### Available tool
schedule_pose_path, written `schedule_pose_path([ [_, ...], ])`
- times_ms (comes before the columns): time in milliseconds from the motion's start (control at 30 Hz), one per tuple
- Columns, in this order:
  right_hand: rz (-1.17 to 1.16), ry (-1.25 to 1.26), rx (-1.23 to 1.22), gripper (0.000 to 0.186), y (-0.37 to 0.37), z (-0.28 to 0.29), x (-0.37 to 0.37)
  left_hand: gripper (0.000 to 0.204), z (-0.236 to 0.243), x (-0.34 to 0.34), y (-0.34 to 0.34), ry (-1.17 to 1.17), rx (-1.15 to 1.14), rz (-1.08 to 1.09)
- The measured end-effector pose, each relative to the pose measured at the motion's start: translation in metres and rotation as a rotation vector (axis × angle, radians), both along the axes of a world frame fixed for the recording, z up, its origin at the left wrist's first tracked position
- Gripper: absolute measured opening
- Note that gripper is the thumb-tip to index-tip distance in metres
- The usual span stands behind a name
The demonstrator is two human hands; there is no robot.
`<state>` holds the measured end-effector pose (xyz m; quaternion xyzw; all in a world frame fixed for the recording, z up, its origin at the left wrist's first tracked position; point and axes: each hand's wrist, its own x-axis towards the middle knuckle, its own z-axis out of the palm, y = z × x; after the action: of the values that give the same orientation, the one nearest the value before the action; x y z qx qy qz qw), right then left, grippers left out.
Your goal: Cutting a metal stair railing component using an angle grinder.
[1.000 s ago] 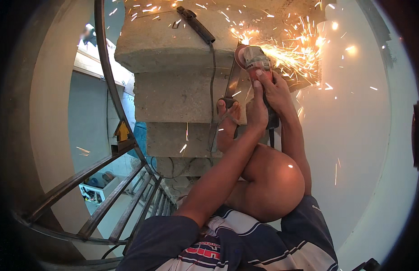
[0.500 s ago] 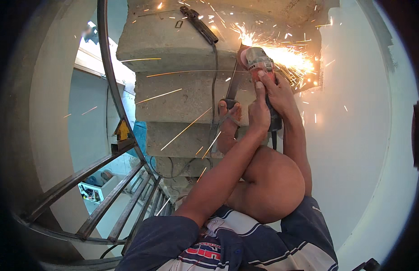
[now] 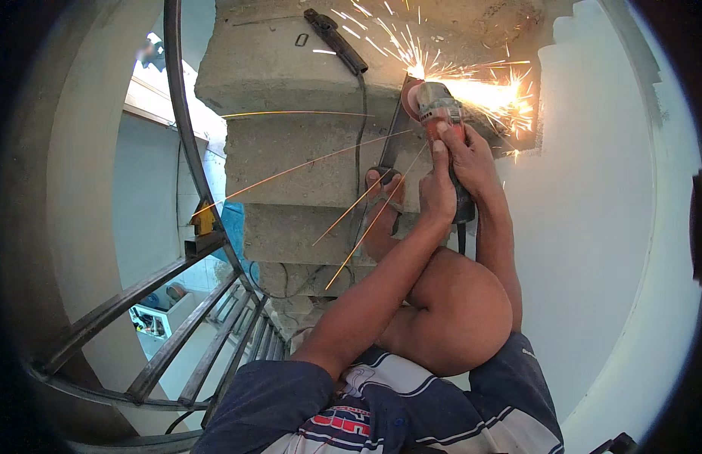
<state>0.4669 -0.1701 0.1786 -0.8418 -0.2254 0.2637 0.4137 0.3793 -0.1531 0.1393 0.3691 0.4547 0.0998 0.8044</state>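
From my distant post I am counting two hands (image 3: 438, 189), one grinder (image 3: 435, 96), one metal strip (image 3: 397, 138), one knee (image 3: 476, 303), one welding handle (image 3: 337, 44), one small loop (image 3: 298, 41) and one yellow block (image 3: 204, 220).

Fewer sparks (image 3: 483, 94) over the white wall (image 3: 585, 250), longer streaks (image 3: 290, 113) across the steps (image 3: 298, 140)
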Motion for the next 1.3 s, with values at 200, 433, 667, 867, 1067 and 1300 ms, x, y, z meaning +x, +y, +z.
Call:
schedule_pose_path([
  [200,-0.041,0.044,0.049,0.041,0.000,0.000,-0.002,0.109,-0.005,0.002,-0.001,-0.052,-0.033,0.001],
  [433,-0.049,0.056,0.053,0.042,-0.004,-0.009,0.004,0.111,0.011,-0.003,0.006,-0.018,-0.072,-0.061],
  [667,-0.025,0.047,0.039,0.041,0.002,0.005,-0.006,0.111,0.004,-0.003,0.006,0.015,-0.011,-0.063],
  [867,-0.029,0.038,0.049,0.042,-0.005,-0.004,0.003,0.111,0.002,0.002,0.001,0.023,-0.016,-0.047],
  [1067,-0.031,0.030,0.015,0.040,0.000,0.004,0.000,0.112,0.004,-0.001,0.005,0.002,-0.047,-0.069],
  [1300,-0.034,0.036,0.032,0.040,0.004,0.007,-0.003,0.108,0.010,0.000,0.004,-0.017,-0.076,0.024],
])
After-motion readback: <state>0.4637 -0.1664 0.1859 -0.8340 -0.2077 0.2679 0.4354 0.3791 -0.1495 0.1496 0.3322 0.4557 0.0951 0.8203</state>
